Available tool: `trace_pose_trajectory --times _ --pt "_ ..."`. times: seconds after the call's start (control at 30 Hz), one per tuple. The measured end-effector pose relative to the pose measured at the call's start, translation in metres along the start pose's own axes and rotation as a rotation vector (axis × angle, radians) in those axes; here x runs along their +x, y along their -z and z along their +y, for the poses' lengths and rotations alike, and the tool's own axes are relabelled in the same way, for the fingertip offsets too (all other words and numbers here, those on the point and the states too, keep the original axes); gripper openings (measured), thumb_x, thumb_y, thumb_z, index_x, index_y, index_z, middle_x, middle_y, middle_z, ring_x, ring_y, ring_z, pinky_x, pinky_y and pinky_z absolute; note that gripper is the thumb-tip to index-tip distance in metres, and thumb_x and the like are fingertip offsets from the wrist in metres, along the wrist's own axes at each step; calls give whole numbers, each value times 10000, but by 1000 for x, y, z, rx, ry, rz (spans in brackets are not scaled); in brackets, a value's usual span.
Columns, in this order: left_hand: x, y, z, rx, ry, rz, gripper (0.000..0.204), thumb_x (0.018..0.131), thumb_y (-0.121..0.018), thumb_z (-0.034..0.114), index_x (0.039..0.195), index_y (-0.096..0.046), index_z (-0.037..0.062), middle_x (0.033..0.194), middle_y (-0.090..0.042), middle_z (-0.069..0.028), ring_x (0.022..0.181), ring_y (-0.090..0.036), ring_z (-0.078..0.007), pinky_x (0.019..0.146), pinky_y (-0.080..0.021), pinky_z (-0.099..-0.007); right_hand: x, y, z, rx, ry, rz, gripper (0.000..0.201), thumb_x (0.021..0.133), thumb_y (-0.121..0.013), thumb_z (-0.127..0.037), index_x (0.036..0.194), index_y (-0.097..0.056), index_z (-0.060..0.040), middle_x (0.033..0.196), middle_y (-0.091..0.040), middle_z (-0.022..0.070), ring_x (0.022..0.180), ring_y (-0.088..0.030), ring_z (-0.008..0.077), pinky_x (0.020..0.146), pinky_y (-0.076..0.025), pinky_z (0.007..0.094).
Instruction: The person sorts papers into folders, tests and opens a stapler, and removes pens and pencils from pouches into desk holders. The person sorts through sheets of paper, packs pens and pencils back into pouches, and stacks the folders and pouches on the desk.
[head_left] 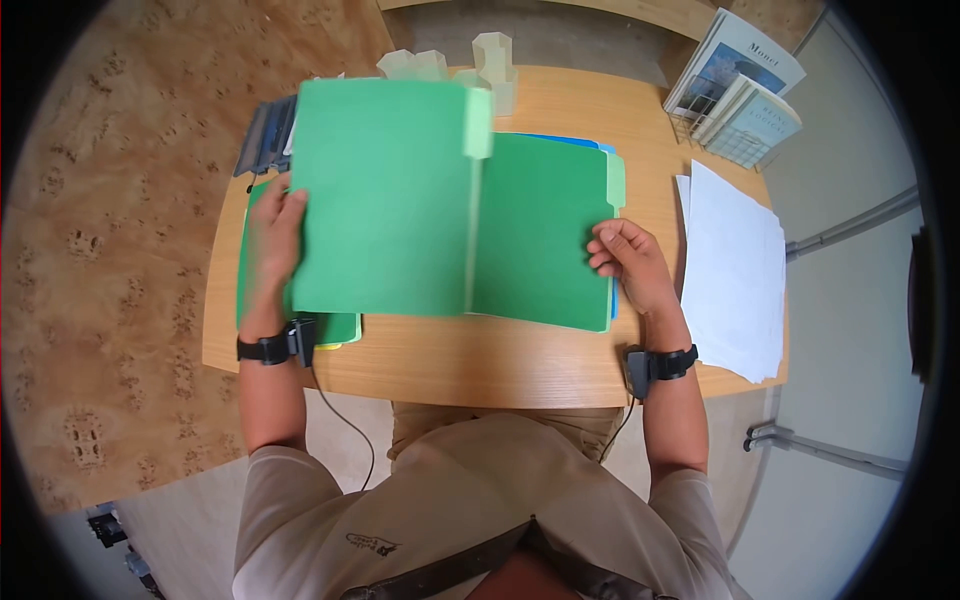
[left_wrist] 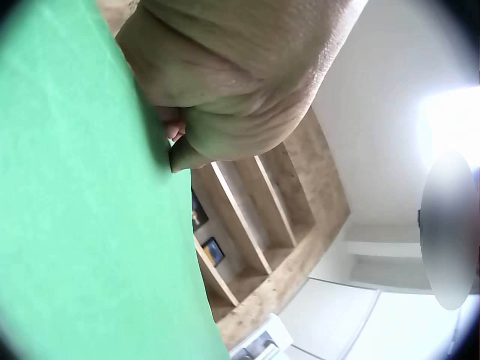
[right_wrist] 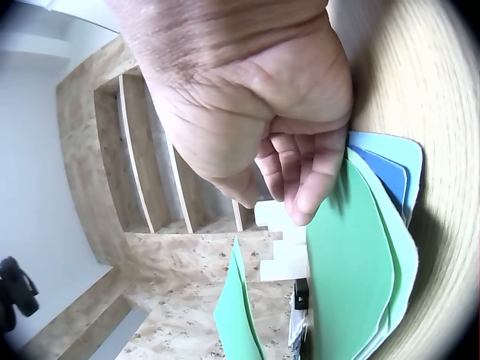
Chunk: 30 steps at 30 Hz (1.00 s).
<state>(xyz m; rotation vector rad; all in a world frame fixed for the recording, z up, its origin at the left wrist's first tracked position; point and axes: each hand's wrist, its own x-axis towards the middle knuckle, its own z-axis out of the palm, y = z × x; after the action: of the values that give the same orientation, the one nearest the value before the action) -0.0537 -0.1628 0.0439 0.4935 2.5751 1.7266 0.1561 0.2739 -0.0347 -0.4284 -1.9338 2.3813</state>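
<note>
My left hand [head_left: 275, 235] pinches the left edge of a raised green file folder [head_left: 385, 200], thumb on its face. In the left wrist view this green folder [left_wrist: 82, 195] fills the left side and the fingertips are partly behind it. A second green folder [head_left: 545, 230] lies on the desk to its right, partly covered by the raised one, with blue folders [right_wrist: 386, 176] under it. My right hand [head_left: 630, 260] hovers at that folder's right edge, fingers loosely bent and holding nothing. Another green folder [head_left: 335, 327] lies at the left, mostly hidden, a yellow edge beneath it.
White papers [head_left: 735, 275] lie at the desk's right. Books [head_left: 735, 65] stand in a wire rack at the back right. Pale hexagonal holders [head_left: 494, 60] stand at the back, a dark grey object [head_left: 265, 138] at the back left. The desk's front edge is close to the body.
</note>
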Motion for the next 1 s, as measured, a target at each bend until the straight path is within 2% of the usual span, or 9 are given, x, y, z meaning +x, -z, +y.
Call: trace_pose_trajectory --times 0.07,0.13,0.37,0.47,0.57,0.63,0.77,0.83,1.0 --pt "-4 29 -16 22 6 -1 321 1027 -545 114 1324 -600 6 1083 -701 -65 976 -631 -113 866 -496 -269 0 -1 0 -16 3 1 226 1054 -608 -265 1096 -684 -56 928 -702 12 795 -654 79 697 -529 211" --pt "-15 49 -24 195 31 70 376 993 -583 91 1355 -562 -11 914 -674 -67 817 -605 -111 746 -493 -281 1 -2 0 -22 -9 5 226 1051 -615 -266 1095 -684 -54 923 -698 10 791 -650 77 692 -525 209" --pt "-41 92 -77 620 181 101 533 924 -668 75 1429 -504 30 868 -672 -131 785 -655 -220 713 -516 -344 -1 -7 -3 -75 0 6 225 1043 -628 -258 1095 -682 -47 918 -696 8 782 -639 75 684 -512 212" --pt "-51 96 -81 810 272 22 584 889 -704 71 1436 -501 55 973 -693 -174 892 -686 -318 794 -540 -407 -1 -8 -3 -100 3 13 217 1041 -630 -247 1096 -682 -43 914 -695 6 783 -638 75 685 -507 211" --pt "-62 99 -71 1048 51 -108 605 868 -728 75 1429 -505 64 1131 -687 -199 1052 -673 -374 887 -539 -459 -1 -8 -2 -94 7 9 208 1040 -629 -234 1095 -682 -41 911 -694 5 784 -636 73 685 -505 208" --pt "-66 86 -29 1173 259 -229 553 884 -717 82 1404 -530 63 1265 -649 -215 1181 -628 -394 962 -517 -504 -1 -8 -1 -113 12 -4 195 1039 -625 -219 1091 -680 -39 910 -693 5 783 -632 70 685 -501 207" --pt "-60 71 -9 977 33 -136 463 913 -703 98 1353 -572 40 1212 -685 -184 1141 -663 -358 936 -534 -461 -1 -9 0 -120 9 -14 186 1038 -621 -209 1087 -679 -40 909 -691 2 782 -627 68 684 -497 209" --pt "-50 39 20 601 -44 -56 365 945 -675 107 1292 -608 17 1139 -710 -169 1075 -692 -318 914 -542 -401 -1 -11 -1 -149 10 -12 180 1035 -622 -203 1084 -677 -39 908 -686 2 783 -624 68 683 -496 213" --pt "-22 -39 52 311 -181 -104 333 964 -658 134 1269 -612 7 1055 -716 -155 1002 -701 -289 886 -538 -358 -1 -10 -1 -147 34 -12 176 1033 -621 -196 1080 -675 -35 905 -682 0 782 -622 69 684 -495 215"
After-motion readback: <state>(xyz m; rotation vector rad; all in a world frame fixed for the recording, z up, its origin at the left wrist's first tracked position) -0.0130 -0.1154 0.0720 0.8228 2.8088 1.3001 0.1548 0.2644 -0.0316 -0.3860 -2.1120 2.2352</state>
